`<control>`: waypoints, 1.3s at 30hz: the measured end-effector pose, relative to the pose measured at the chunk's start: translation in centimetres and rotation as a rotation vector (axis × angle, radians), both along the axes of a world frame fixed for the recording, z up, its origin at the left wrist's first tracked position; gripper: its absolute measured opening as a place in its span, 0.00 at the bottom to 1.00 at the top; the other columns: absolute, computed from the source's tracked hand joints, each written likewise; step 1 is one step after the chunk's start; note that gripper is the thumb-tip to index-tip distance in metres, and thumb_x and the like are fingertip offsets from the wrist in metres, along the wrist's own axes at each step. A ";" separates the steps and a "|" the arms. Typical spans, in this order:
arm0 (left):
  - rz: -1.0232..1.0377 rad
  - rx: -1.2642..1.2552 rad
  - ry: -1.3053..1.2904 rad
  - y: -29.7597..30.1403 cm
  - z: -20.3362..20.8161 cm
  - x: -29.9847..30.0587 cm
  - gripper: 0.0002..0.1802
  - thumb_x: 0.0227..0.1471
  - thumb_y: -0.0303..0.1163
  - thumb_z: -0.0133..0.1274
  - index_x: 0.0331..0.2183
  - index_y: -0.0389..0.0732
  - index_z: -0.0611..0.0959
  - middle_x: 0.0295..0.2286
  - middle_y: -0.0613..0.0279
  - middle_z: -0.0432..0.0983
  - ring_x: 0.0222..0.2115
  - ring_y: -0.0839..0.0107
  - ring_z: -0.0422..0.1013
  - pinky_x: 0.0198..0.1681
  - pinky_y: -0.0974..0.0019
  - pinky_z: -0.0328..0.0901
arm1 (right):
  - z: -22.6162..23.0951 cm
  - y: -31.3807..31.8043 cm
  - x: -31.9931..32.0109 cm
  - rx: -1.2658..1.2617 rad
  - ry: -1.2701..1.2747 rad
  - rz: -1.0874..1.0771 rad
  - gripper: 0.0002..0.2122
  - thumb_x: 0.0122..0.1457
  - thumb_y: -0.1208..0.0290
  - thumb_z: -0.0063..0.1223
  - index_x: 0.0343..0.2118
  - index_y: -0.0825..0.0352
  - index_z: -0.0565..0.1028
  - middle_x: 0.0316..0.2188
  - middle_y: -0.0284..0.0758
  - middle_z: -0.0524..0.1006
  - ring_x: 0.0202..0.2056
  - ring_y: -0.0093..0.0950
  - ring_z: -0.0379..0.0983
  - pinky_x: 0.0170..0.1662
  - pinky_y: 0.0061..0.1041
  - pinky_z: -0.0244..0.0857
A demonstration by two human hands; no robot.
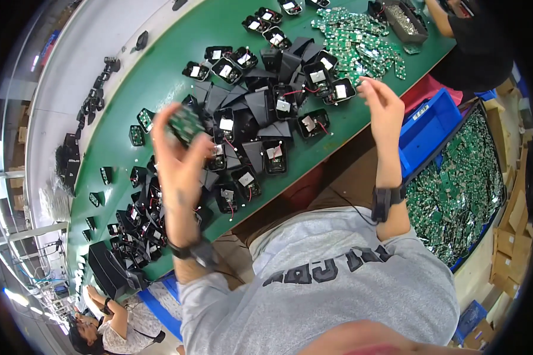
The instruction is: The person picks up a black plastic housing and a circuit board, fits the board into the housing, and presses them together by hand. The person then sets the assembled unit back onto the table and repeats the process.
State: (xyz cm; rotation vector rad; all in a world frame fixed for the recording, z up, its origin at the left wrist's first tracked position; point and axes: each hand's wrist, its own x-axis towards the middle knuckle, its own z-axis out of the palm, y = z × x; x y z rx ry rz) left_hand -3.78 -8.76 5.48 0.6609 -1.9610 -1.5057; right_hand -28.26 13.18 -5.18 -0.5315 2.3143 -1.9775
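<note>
My left hand (179, 168) is raised over the green table, its fingers wrapped round a black housing with a green circuit board (186, 123) in it; the edges are smeared by motion. Near the table's front edge hovers my right hand (387, 109), thumb and fingertips pinched together. Whatever they hold, if anything, is too small to make out. Just left of those fingertips lies an open black housing (340, 90) with a white pad and red wires. Several similar housings and black covers (259, 106) are heaped between my hands.
Loose circuit boards (361, 47) lie piled beyond my right hand, beside a box of small metal parts (404, 23). At right stand a blue bin (429, 127) and a large crate of boards (456, 183). A person (482, 47) works at far right, another (115, 325) at lower left.
</note>
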 end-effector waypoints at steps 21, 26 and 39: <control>0.208 -0.766 -0.921 -20.2 -7.5 -9.9 0.25 0.45 0.53 0.57 0.35 0.40 0.81 0.34 0.48 0.77 0.42 0.46 0.69 0.41 0.52 0.67 | -0.8 -0.5 -6.2 0.204 0.188 -0.117 0.11 0.54 0.73 0.56 0.40 0.69 0.74 0.29 0.35 0.77 0.26 0.21 0.73 0.30 0.20 0.66; 0.122 -0.678 -0.494 -21.8 -9.4 -9.1 0.22 0.44 0.41 0.60 0.36 0.36 0.73 0.32 0.45 0.77 0.35 0.50 0.74 0.40 0.55 0.67 | 1.8 1.4 -3.2 -0.077 0.168 -0.175 0.11 0.58 0.75 0.53 0.43 0.69 0.70 0.35 0.33 0.74 0.34 0.25 0.77 0.32 0.20 0.68; 0.004 -0.220 0.133 5.7 -1.7 -3.0 0.18 0.45 0.17 0.50 0.42 0.36 0.78 0.33 0.63 0.70 0.27 0.83 0.69 0.23 0.81 0.64 | 0.4 -1.3 9.8 -1.036 -1.647 0.926 0.08 0.62 0.73 0.45 0.42 0.67 0.70 0.31 0.27 0.70 0.27 0.14 0.62 0.32 0.15 0.60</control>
